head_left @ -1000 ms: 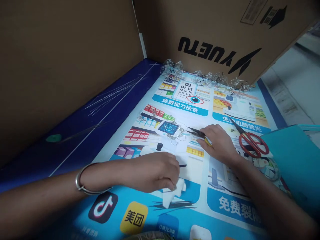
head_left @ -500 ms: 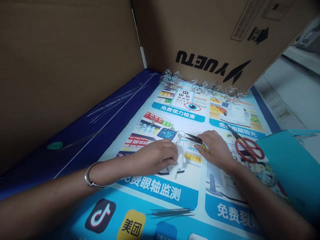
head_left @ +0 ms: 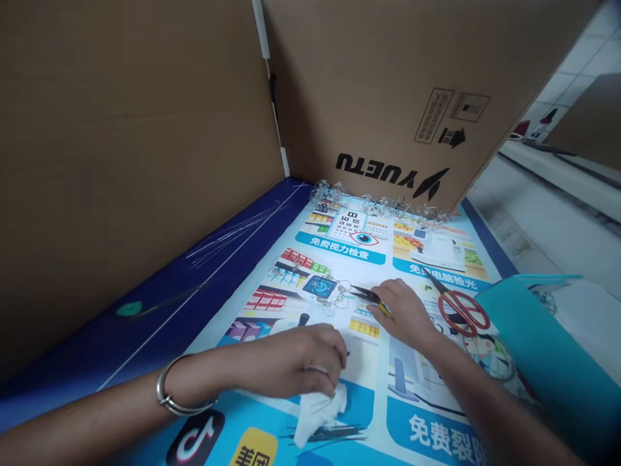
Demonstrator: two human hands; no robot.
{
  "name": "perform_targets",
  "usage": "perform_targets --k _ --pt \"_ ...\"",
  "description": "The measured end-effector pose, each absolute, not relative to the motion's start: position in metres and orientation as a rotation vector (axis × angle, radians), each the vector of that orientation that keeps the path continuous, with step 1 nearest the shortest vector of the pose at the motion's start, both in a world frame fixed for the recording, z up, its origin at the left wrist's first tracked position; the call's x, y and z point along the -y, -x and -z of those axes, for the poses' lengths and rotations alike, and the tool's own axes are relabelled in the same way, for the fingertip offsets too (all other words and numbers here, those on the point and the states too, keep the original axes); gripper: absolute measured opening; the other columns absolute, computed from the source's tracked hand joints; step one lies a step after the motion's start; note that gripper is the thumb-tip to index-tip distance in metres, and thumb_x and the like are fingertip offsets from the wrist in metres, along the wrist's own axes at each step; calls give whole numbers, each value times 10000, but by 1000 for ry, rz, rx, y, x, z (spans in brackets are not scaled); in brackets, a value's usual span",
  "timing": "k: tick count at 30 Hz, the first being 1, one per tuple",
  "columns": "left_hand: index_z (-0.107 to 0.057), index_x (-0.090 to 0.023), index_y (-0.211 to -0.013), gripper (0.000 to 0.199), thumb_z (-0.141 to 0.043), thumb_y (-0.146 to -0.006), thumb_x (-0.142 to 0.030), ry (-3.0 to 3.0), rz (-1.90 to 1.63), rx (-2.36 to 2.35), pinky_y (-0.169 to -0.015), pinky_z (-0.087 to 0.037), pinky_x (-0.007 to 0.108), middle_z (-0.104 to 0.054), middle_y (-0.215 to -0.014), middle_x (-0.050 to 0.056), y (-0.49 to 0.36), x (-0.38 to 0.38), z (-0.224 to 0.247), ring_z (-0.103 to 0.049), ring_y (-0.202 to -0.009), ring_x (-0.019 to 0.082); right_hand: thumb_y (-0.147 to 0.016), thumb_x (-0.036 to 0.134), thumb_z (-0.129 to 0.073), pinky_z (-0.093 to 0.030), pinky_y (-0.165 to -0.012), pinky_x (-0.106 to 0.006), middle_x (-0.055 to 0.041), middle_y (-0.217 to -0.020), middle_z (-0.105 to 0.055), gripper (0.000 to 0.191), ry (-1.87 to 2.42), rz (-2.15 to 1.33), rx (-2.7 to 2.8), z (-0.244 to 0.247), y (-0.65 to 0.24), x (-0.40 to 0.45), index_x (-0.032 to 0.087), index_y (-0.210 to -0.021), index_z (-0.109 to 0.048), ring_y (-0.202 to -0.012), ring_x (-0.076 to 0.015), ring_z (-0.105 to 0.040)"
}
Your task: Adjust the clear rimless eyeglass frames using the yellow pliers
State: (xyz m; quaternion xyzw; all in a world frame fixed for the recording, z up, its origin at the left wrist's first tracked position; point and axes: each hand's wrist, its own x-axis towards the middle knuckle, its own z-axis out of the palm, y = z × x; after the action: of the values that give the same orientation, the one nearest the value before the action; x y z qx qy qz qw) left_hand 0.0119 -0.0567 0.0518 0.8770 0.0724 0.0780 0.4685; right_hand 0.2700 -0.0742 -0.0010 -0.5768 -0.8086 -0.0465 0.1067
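My left hand (head_left: 301, 359), with a silver bangle (head_left: 167, 391) on its wrist, is closed on a crumpled white tissue (head_left: 317, 411) that hangs from the fingertips. The tissue's lower end lies over a bundle of thin dark rods (head_left: 347, 432). My right hand (head_left: 402, 314) is wrapped round long-nose pliers (head_left: 365, 294) with dark jaws and yellow on the handle. The jaws point left, close to a small clump of clear beads and thin wire (head_left: 342, 294). Whether the jaws touch the clump, I cannot tell.
Red-handled scissors (head_left: 460, 310) lie right of my right hand, beside a teal folder (head_left: 528, 323). Tangled beaded wire pieces (head_left: 378, 206) line the base of the cardboard wall (head_left: 388, 97). Thin clear strands (head_left: 228, 236) and a small green object (head_left: 129, 309) lie at left.
My left hand has moved toward me with the tissue, which now reaches over the dark rods. My right hand still grips the pliers near the bead clump. The view has tilted up.
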Motion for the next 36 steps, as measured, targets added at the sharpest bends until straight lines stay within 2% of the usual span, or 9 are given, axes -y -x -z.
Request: perform_targets --k 7,14,17,22,24,29,31,34,36 --pt "-608 -158 -786 168 -535 -829 -303 -1839 -398 -716 -588 -406 216 -564 -666 -8 -19 41 -56 -501 -625 117 -879 390 -413 -378 -728 -353 -97 -903 -548 309 1785 243 2228 -3 -266 84 195 -1069 -560 -867 -233 -469" --pt "-618 -156 -783 177 -509 -815 -292 -1891 -467 -818 -554 -394 211 -573 -640 -12 -42 49 -43 -519 -600 125 -867 374 -450 -335 -784 -419 -109 -916 -554 301 1775 208 2092 -13 -261 93 193 -1071 -575 -907 -260 -463" --pt "-616 -166 -759 156 -509 -807 -269 -1948 -525 -838 -558 -380 222 -572 -630 -17 -48 51 -42 -519 -600 133 -873 330 -443 -327 -822 -431 -111 -962 -561 242 1708 114 2046 -21 -254 98 193 -999 -598 -964 -262 -459" --pt "-615 -175 -776 139 -486 -813 -209 -2024 -632 -861 -649 -378 248 -612 -756 5 -51 50 -42 -542 -721 155 -909 280 -372 -417 -671 -270 -19 -768 -581 253 1536 -225 2016 -27 -230 109 207 -770 -571 -749 -145 -530" --pt "-617 -177 -788 144 -480 -819 -205 -2046 -660 -878 -651 -382 247 -615 -754 6 -52 49 -40 -544 -716 154 -887 296 -426 -417 -625 -231 10 -700 -562 239 1500 -344 1990 -25 -221 110 203 -697 -538 -688 -121 -528" --pt "-617 -181 -794 125 -495 -810 -206 -2039 -642 -889 -618 -391 225 -617 -728 -5 -53 46 -25 -547 -682 141 -835 243 -486 -380 -536 -184 38 -624 -510 196 1534 -517 1883 -15 -215 104 192 -646 -482 -584 -88 -483" --pt "-605 -187 -898 140 -503 -805 -205 -1986 -626 -892 -602 -396 222 -608 -704 -16 -52 44 -19 -544 -652 135 -837 236 -471 -364 -520 -177 44 -609 -491 197 1572 -544 1849 -12 -218 101 192 -645 -467 -569 -84 -465" --pt "-545 -196 -1098 294 -504 -808 -197 -1929 -628 -906 -611 -411 227 -596 -680 -28 -49 39 -13 -544 -627 133 -849 240 -438 -342 -508 -179 48 -590 -464 215 1644 -546 1825 -10 -224 98 194 -639 -445 -557 -83 -445" --pt "-581 -201 -1064 262 -501 -814 -193 -1963 -643 -887 -664 -419 238 -618 -738 -10 -47 36 -13 -563 -692 142 -844 237 -438 -328 -505 -184 51 -578 -452 226 1682 -535 1850 -9 -226 98 195 -623 -432 -551 -84 -440"
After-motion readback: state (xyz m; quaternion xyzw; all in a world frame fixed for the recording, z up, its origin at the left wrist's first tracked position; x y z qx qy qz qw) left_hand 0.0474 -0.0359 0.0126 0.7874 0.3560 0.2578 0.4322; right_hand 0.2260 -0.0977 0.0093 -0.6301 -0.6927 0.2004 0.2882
